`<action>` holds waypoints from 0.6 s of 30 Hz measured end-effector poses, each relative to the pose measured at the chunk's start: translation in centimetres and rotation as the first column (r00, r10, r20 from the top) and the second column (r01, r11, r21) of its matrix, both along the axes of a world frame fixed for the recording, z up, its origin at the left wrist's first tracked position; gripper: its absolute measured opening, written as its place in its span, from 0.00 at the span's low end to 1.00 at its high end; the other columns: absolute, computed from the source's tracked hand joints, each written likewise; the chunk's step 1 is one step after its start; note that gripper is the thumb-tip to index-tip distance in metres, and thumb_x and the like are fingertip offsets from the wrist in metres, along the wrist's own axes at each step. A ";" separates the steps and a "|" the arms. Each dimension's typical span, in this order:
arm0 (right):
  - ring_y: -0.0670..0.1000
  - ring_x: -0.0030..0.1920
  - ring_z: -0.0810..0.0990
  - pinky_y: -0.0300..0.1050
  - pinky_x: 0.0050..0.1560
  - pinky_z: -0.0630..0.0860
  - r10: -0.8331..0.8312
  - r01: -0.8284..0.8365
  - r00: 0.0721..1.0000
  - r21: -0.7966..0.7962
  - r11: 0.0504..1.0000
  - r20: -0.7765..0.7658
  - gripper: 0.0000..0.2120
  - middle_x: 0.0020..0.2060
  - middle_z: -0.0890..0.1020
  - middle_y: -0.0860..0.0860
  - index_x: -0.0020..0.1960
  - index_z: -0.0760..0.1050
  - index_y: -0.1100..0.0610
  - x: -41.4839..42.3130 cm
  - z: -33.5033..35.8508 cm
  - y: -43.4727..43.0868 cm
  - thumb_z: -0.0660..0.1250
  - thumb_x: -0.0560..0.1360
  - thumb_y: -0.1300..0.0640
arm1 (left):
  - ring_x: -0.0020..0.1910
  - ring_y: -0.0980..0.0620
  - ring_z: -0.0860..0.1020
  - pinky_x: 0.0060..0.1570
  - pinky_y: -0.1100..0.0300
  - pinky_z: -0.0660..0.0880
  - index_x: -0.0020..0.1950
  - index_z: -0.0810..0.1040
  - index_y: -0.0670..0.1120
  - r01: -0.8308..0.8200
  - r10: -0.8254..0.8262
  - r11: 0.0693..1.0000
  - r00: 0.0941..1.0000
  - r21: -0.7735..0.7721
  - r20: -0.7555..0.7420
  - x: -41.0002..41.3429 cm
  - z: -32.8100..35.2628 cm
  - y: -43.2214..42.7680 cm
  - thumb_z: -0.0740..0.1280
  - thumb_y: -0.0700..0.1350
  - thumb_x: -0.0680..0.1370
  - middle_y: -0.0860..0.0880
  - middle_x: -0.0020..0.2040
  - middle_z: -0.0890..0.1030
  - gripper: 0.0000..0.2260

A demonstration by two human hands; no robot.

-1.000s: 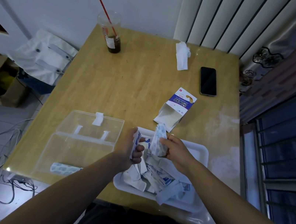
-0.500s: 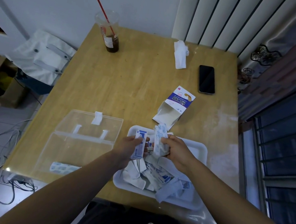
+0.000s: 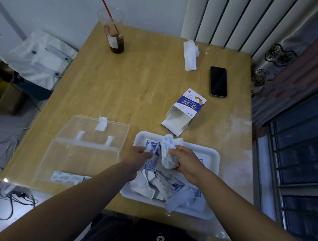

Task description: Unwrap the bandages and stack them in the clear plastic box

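a: what would have made that peel go well?
b: i'd say let the left hand (image 3: 138,154) pinch only the wrapper (image 3: 152,162) by its edge and pull sideways, low over the tray (image 3: 216,157), so scraps dropped in.
a: and the right hand (image 3: 185,163)?
b: its fingers were curled round a bunch of bare bandages (image 3: 166,155). a light hold seemed best, since they'd likely crease or stick.
a: where was the wrapper against the fingers?
b: clamped between the left thumb and fingertips, touching the bunch, just beside the right fingertips.
a: the box (image 3: 85,160)?
b: open, left of the tray, with one strip (image 3: 68,178) at its near edge.
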State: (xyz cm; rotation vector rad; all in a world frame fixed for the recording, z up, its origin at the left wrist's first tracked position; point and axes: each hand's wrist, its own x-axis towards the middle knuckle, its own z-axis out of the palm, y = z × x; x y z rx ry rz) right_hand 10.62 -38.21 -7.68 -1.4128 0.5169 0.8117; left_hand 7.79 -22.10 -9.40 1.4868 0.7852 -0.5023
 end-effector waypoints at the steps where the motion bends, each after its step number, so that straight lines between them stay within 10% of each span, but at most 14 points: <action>1: 0.55 0.49 0.80 0.49 0.47 0.78 0.021 -0.021 1.000 0.006 1.000 0.001 0.07 0.51 0.81 0.57 0.56 0.75 0.60 -0.1 0.1 0.1 0.61 0.80 0.63 | 0.42 0.41 0.81 0.48 0.46 0.78 0.47 0.81 0.39 0.002 -0.002 1.000 1.000 0.003 0.019 -0.2 0.1 0.1 0.68 0.37 0.76 0.36 0.45 0.82 0.03; 10: 0.59 0.52 0.79 0.54 0.52 0.76 0.097 -0.083 0.992 -0.156 0.984 0.085 0.10 0.56 0.80 0.64 0.57 0.75 0.66 0.0 -0.6 0.8 0.62 0.79 0.62 | 0.34 0.45 0.74 0.36 0.56 0.74 0.37 0.76 0.37 -0.110 0.109 0.988 0.994 -0.104 -0.015 -0.4 0.2 0.1 0.62 0.34 0.77 0.42 0.35 0.75 0.09; 18: 0.52 0.46 0.77 0.47 0.46 0.72 0.077 0.007 0.969 -0.336 0.942 0.236 0.05 0.45 0.80 0.54 0.49 0.78 0.60 -0.2 -0.4 0.5 0.65 0.77 0.60 | 0.35 0.48 0.68 0.38 0.56 0.65 0.34 0.70 0.43 -0.030 -0.001 0.979 0.989 0.202 0.151 -0.5 0.9 0.6 0.57 0.40 0.78 0.42 0.34 0.69 0.12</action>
